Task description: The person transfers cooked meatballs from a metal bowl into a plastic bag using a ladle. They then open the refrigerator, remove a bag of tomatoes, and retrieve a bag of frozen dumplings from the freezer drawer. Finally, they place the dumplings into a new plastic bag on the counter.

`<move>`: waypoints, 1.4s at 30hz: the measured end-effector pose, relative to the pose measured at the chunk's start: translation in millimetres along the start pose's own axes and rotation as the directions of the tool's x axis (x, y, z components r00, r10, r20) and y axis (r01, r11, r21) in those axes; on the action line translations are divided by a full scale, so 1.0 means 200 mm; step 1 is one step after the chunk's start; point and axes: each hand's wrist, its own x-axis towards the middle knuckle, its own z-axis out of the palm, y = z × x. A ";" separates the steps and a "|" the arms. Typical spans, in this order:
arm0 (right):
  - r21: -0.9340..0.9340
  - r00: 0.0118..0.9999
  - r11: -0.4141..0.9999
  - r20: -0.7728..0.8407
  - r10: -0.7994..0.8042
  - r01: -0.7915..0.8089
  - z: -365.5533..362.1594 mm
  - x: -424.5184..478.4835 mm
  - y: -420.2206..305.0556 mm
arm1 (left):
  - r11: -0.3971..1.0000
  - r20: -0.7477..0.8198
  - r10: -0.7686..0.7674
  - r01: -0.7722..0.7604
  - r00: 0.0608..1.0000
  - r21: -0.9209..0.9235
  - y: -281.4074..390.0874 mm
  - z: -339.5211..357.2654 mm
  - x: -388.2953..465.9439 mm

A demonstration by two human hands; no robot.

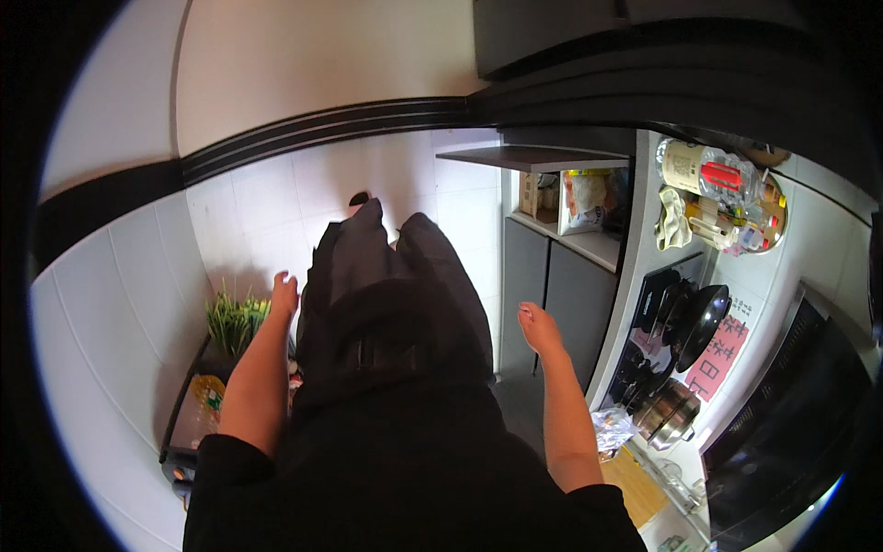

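Observation:
My left hand (284, 293) hangs beside my dark trousers, fingers apart and nothing seen in them. Nearest to it is a bunch of leafy green vegetables (238, 321) on a low rack by the wall. On the other side, my right hand (541, 330) hangs in front of the grey cabinet doors (576, 303), apparently without touching them. Its fingers are curled, and their inner side is hidden. Beyond it, a raised cabinet flap (531, 159) leaves a compartment uncovered, with a cardboard box (529, 193) and plastic bags (586, 200) inside.
On the right-hand counter stand a large clear plastic bottle (710, 169), several smaller bottles, a black wok (703, 331) on the gas stove and a steel pot (668, 414). A range hood (779, 414) juts out above. A yellow-capped plastic jug (209, 393) sits on the left rack (186, 428).

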 end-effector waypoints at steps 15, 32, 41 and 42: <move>-0.055 0.998 0.998 0.058 0.007 -0.004 -0.14 0.06 -0.14 | 0.903 0.225 -0.322 0.370 0.920 -0.219 0.07 0.11 -0.15; -0.059 0.994 0.993 0.055 -0.096 0.099 -0.07 0.13 -0.36 | 0.900 0.203 -0.381 0.412 0.902 -0.144 -0.18 0.26 -0.32; -0.423 0.812 0.865 -0.384 -0.440 0.268 -0.43 0.44 -0.84 | 0.877 0.146 -0.326 0.357 0.934 -0.322 -0.11 0.11 -0.28; -0.439 0.840 0.873 -0.373 -0.393 0.213 -0.45 0.48 -0.91 | 0.881 0.137 -0.315 0.343 0.939 -0.325 -0.07 0.06 -0.29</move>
